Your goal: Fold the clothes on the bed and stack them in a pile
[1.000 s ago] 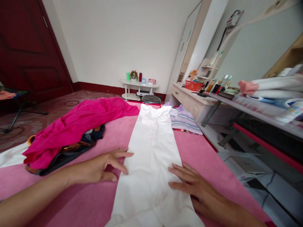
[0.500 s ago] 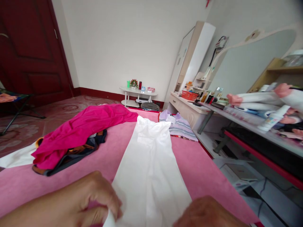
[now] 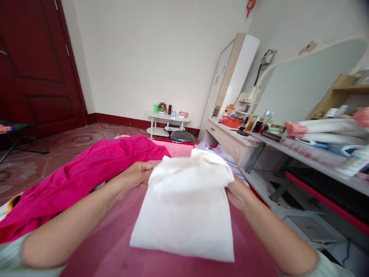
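Note:
A white cloth garment (image 3: 187, 215) is folded over on itself above the pink bed cover (image 3: 115, 238), its lower edge hanging toward me. My left hand (image 3: 142, 173) pinches its upper left side, fingers bent at the cloth's edge. At the upper right side is my right hand (image 3: 236, 190), closed on the cloth, with its fingers mostly hidden behind the fabric. Left of the garment lies a bright pink garment (image 3: 95, 165). Behind it, partly covered from view, is a striped lilac garment (image 3: 227, 156).
A white side table (image 3: 167, 116) stands by the far wall. On the right are a dresser (image 3: 221, 130) with an orange basket (image 3: 231, 121) and a grey desk (image 3: 302, 154) with bottles and cloth items. A folding stool (image 3: 17, 138) is at the left.
Both hands have moved forward and up, away from me, carrying the near end of the white garment. The garment lay stretched out before and is now doubled over.

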A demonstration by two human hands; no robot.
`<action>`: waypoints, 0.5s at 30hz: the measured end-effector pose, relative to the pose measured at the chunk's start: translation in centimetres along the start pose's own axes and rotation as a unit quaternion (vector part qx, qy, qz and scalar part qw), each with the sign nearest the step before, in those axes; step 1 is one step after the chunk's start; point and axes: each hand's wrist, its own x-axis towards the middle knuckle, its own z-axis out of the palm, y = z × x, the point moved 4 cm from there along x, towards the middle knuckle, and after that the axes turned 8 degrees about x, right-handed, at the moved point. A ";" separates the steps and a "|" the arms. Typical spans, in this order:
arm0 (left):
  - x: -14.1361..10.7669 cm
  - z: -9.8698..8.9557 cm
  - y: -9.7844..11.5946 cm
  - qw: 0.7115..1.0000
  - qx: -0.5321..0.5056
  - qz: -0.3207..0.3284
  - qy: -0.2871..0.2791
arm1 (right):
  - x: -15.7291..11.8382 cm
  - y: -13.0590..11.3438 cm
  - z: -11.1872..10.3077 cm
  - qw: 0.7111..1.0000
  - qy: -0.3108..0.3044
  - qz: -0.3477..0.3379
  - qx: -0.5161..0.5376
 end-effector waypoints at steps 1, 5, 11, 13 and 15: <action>2.2 -0.1 -1.2 0.998 -0.014 -0.030 0.045 | 1.7 1.4 -1.0 0.998 0.059 0.014 0.014; 6.6 0.3 -6.2 0.986 -0.010 -0.080 0.144 | 4.0 6.8 -4.0 0.991 0.132 0.013 -0.003; 5.2 1.5 -6.7 0.990 0.096 -0.005 0.104 | 2.0 7.9 -4.2 0.995 0.044 -0.011 -0.086; 4.7 1.7 -6.3 0.989 0.128 -0.003 0.073 | 1.9 7.7 -4.0 0.989 0.014 -0.009 -0.145; 4.2 1.8 -6.3 0.987 0.154 -0.011 0.044 | 1.9 7.7 -3.8 0.980 -0.009 -0.005 -0.197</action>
